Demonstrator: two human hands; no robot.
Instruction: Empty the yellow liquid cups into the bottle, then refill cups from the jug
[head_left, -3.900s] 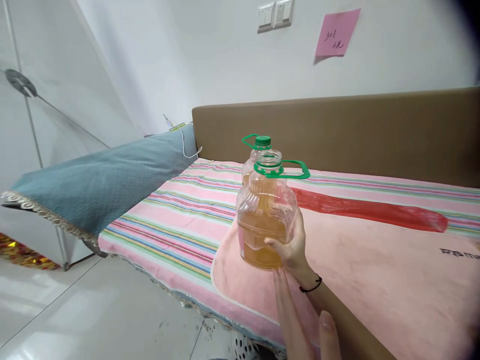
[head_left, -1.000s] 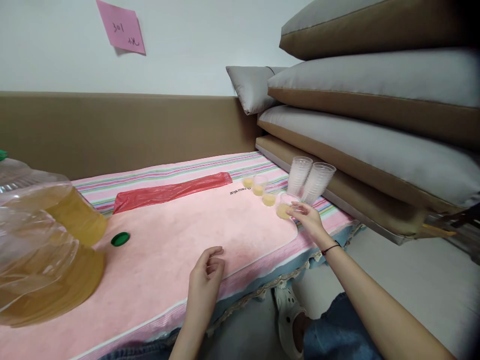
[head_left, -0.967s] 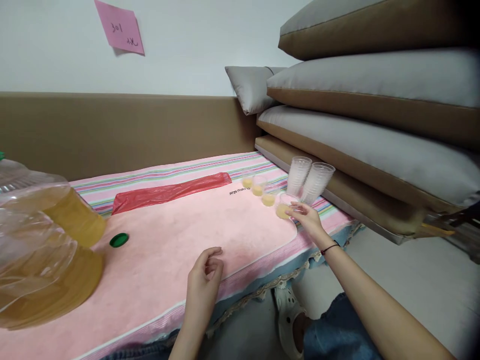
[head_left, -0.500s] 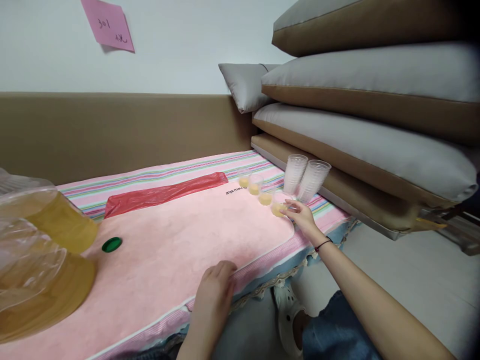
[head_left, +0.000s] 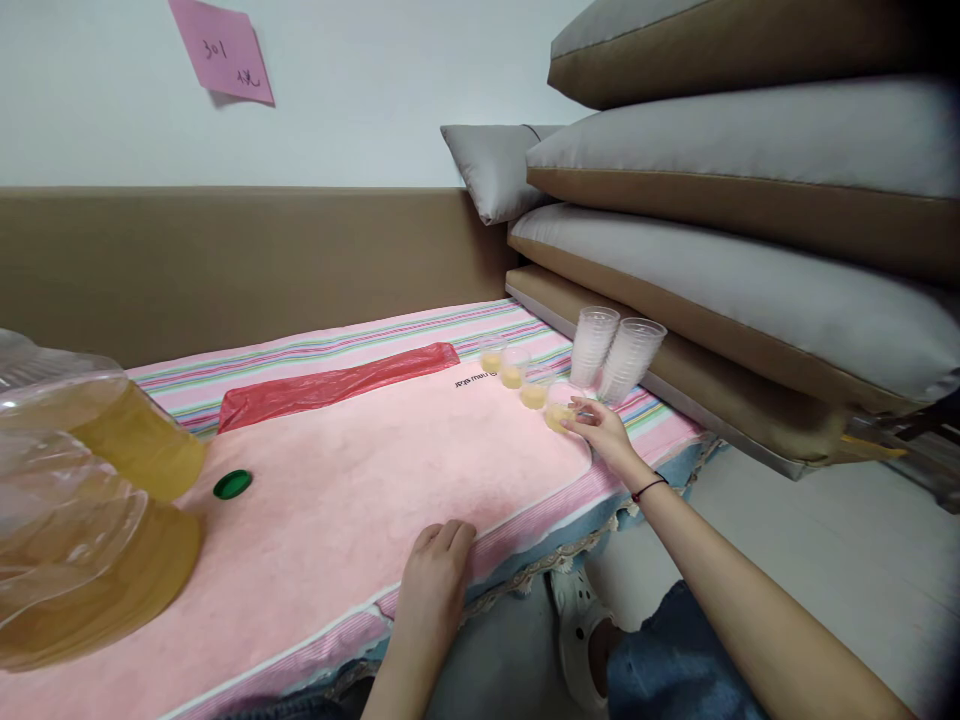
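Observation:
My right hand pinches the rim of a clear plastic cup holding a little yellow liquid, which stands on the pink mat. Beyond it, several similar cups with yellow liquid form a slanting row. Two stacks of nested clear cups stand just behind my right hand. My left hand rests at the mat's front edge, fingers curled together, with nothing seen in them. At the left stand large clear plastic jugs of yellow liquid, partly cut off by the frame. Near them lies a green cap.
A red plastic bag lies flat along the mat's back edge, on a striped cloth. Thick grey-brown cushions are piled at the right, overhanging the cups' side. A brown backboard closes off the rear. The mattress edge drops to the floor in front.
The view has shifted slightly, so things sit a little further right. My right hand stays at the same cup, and my left hand keeps its place on the mat's edge.

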